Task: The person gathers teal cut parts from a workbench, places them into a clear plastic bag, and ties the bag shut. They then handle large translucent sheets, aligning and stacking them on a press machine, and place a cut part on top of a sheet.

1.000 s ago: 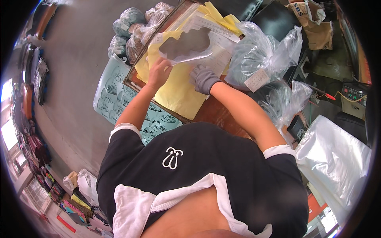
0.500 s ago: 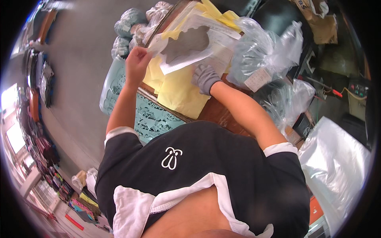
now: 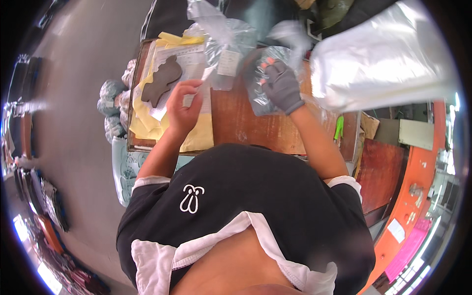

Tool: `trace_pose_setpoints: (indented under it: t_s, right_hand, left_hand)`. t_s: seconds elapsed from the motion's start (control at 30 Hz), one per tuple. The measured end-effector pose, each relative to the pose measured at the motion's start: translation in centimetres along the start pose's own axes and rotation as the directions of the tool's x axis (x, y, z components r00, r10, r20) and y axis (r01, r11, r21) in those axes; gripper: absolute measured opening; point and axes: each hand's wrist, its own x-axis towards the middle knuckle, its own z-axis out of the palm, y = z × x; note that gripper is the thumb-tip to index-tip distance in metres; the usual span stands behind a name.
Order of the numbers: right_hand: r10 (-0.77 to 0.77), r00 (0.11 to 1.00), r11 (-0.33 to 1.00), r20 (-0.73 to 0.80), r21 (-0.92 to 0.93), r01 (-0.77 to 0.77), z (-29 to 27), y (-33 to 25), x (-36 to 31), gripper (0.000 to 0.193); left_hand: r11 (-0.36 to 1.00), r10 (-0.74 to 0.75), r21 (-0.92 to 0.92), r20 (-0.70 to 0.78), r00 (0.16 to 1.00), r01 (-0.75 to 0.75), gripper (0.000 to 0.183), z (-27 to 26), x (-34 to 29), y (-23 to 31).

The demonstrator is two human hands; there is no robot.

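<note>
wooden table: left fingers pinch clear bag (right gloved).

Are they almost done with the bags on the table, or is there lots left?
Probably lots left. One clear bag already holds a dark flat piece on the yellow sheets. The left hand pinches its edge; the gloved right hand presses another clear bag. A big pile of empty bags waits nearby.

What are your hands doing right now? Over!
Left hand bare, pinching a clear flat bag with a dark cutout inside. Right hand, grey glove, pressing on a crinkly plastic bag. Yellow sheets underneath, more bags crowding the wooden table.
</note>
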Motion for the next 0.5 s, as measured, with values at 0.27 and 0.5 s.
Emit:
trace_pose_setpoints:
  t_s: [0.27,0.5]
  right_hand:
    - [0.185,0.982,0.973,0.033,-0.146,-0.179,0.1,6.5,-5.5,0.041]
    - [0.236,0.963,0.964,0.132,-0.161,-0.214,0.8,7.4,-4.8,0.042]
  left_hand:
    - [0.877,0.413,0.181,0.191,0.89,-0.446,0.016,9.3,0.4,3.3]
    - [0.8,0.438,0.307,0.289,0.851,-0.516,0.014,15.9,-2.7,2.5]
